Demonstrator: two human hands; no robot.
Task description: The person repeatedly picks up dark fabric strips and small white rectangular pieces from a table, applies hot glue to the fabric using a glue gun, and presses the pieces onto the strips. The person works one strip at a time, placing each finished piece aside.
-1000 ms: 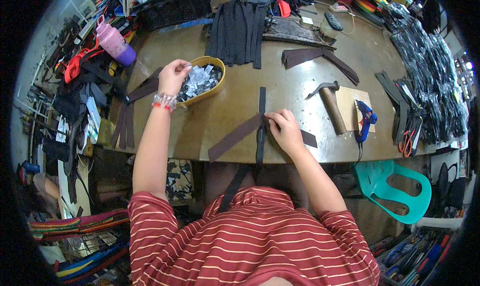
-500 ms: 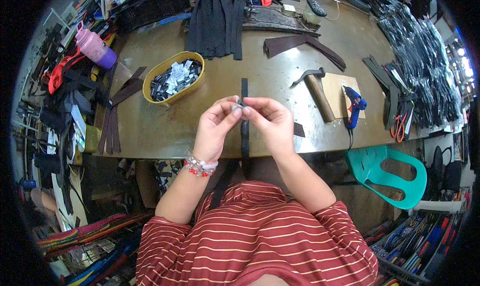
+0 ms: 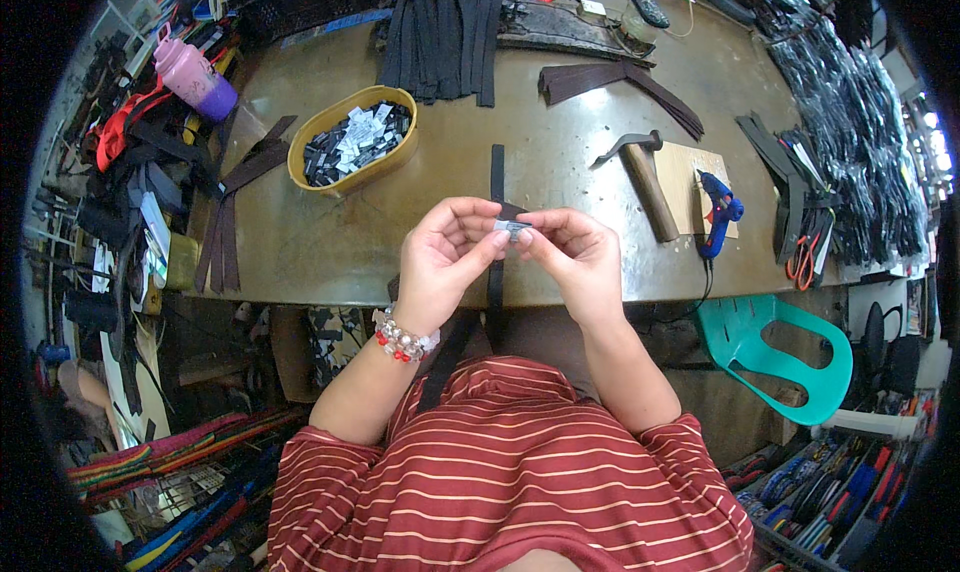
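Note:
My left hand [image 3: 445,257] and my right hand [image 3: 575,257] meet above the table's near edge, both pinching a small silver buckle [image 3: 513,230] between thumb and fingertips. A long black strap [image 3: 497,177] lies on the table under them and hangs down over the edge toward my lap. An oval yellow bowl [image 3: 350,140] full of small silver and black buckles stands to the upper left of my left hand.
A hammer [image 3: 640,172] rests beside a wooden board [image 3: 692,182] with a blue glue gun [image 3: 718,207]. Black straps [image 3: 440,32] pile at the back, brown strips [image 3: 235,222] lie left. Pink bottle [image 3: 192,77], orange scissors [image 3: 805,252], teal plastic chair [image 3: 775,347].
My left hand left the yellow bowl and came to the middle with a buckle; my right hand rose off the strap. Both hands now pinch the buckle together.

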